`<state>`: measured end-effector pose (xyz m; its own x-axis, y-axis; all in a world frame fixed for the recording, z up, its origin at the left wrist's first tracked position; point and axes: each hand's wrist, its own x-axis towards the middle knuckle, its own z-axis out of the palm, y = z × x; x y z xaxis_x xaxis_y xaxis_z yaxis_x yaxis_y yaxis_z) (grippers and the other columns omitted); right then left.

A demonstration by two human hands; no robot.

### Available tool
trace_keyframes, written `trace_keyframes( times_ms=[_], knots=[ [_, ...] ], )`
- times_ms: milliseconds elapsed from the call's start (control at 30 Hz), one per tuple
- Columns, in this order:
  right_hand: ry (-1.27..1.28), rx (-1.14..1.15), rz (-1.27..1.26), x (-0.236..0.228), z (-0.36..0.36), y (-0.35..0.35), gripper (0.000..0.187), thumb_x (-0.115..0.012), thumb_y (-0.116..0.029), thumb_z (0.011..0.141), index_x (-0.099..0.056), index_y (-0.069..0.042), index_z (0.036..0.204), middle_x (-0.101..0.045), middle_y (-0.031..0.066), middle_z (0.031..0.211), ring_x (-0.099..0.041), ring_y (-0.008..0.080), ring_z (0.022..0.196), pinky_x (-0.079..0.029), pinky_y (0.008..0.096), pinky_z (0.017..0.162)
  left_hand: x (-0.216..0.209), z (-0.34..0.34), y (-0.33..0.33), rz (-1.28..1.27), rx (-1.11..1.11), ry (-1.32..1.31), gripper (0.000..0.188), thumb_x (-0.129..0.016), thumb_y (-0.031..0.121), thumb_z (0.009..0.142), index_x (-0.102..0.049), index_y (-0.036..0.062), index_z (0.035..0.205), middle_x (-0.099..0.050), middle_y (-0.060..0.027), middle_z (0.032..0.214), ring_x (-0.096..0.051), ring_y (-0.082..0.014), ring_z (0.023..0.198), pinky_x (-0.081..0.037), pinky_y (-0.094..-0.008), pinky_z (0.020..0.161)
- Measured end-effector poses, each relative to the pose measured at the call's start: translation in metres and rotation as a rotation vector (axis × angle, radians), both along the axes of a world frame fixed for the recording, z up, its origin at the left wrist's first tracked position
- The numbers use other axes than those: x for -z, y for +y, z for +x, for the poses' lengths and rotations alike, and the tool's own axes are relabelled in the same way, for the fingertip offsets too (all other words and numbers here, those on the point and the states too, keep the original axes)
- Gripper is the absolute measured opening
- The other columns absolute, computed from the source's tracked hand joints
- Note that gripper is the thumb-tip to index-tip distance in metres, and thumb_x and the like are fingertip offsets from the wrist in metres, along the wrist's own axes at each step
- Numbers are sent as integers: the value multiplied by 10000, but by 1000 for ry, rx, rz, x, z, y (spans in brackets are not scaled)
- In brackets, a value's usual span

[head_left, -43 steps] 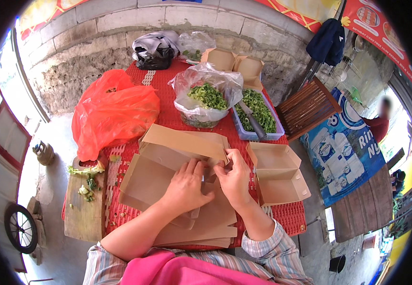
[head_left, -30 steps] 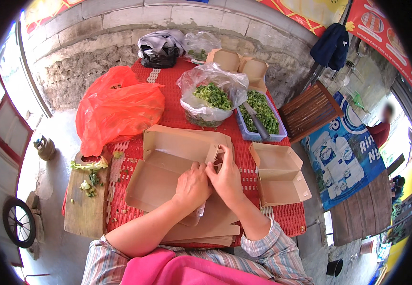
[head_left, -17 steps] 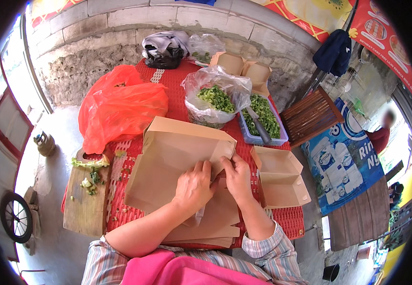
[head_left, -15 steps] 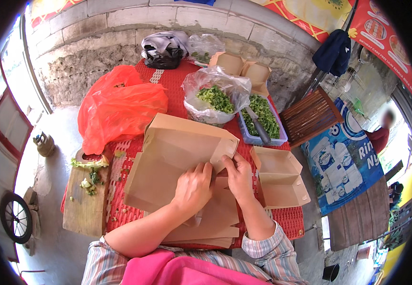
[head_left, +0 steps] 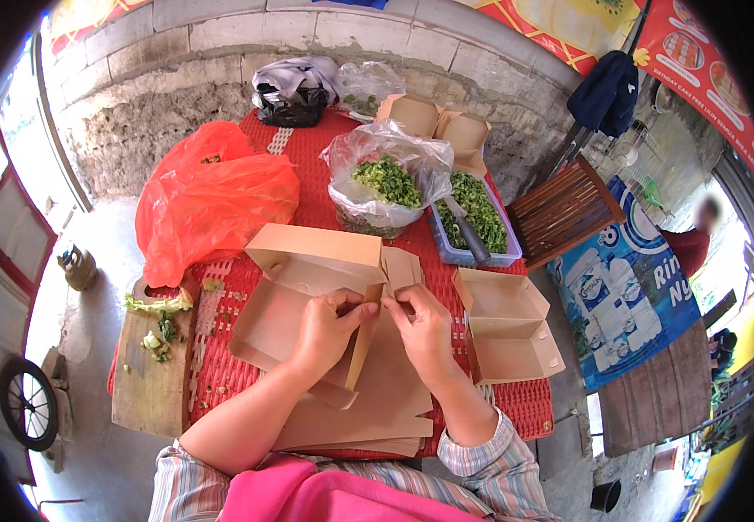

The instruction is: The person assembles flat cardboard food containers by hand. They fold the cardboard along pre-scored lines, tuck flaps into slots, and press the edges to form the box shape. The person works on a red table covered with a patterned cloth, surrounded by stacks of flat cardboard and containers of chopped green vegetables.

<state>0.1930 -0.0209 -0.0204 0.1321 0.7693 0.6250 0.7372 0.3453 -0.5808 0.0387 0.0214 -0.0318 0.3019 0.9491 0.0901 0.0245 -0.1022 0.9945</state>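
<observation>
A brown cardboard food box (head_left: pixel 307 278) lies half folded on the red plastic table (head_left: pixel 307 165), its far wall and right side standing up. My left hand (head_left: pixel 329 331) pinches the box's raised right wall from the left. My right hand (head_left: pixel 425 326) grips the same wall and its corner flap from the right. Under the box lies a stack of flat brown box blanks (head_left: pixel 377 409). A finished open box (head_left: pixel 507 335) stands just right of my right hand.
A clear bag of chopped greens (head_left: pixel 386 183) and a blue tray of greens (head_left: pixel 481 217) with a knife sit behind. An orange plastic bag (head_left: pixel 207 204) lies at the left, a wooden cutting board (head_left: pixel 151 365) with scraps below it. A wooden chair (head_left: pixel 564 209) stands right.
The box's lid-like flap was pressed flat, then the side wall came up. Both hands have moved together onto the right wall of the box.
</observation>
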Motion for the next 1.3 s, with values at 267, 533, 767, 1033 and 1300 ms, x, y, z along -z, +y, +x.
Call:
trace_keyframes(
  times_ms=[267, 533, 767, 1033, 1300],
  knots=[
    [-62, -46, 53, -1, -1, 2, 80, -705, -25, 834, -651, 8, 884, -627, 108, 857, -638, 298, 726, -519, 362, 628, 9, -5, 12, 210, -14, 73, 194, -694, 125, 908, -692, -58, 971, -710, -78, 807, -617, -92, 721, -509, -271, 654],
    [64, -98, -136, -4, 8, 1, 104, -718, -48, 831, -678, 11, 908, -632, 111, 871, -645, 269, 759, -514, 352, 668, -1, -7, 7, 176, 7, -8, 215, -676, 155, 930, -681, -53, 984, -708, -94, 797, -626, -109, 696, -509, -274, 652],
    [82, -138, -164, -2, 10, 2, 115, -720, -56, 845, -675, 25, 913, -637, 97, 856, -636, 229, 739, -496, 318, 659, 3, -8, 11, 271, 66, 97, 255, -661, 213, 945, -679, -40, 964, -705, -104, 814, -644, -99, 757, -502, -280, 686],
    [370, -130, -210, -7, 4, -3, 69, -727, -13, 842, -692, 10, 898, -709, 75, 795, -672, 106, 738, -522, 241, 670, -3, -8, 11, 140, 109, -147, 142, -652, 69, 932, -659, -23, 1039, -700, -56, 910, -647, -111, 838, -520, -261, 766],
    [208, -182, -146, -5, 7, -5, 85, -704, 10, 830, -694, -3, 914, -697, 105, 839, -684, 190, 728, -522, 285, 645, -7, -12, 13, 185, 166, -18, 128, -659, 52, 925, -625, -25, 1021, -688, -52, 922, -650, -109, 856, -519, -255, 783]
  ],
)
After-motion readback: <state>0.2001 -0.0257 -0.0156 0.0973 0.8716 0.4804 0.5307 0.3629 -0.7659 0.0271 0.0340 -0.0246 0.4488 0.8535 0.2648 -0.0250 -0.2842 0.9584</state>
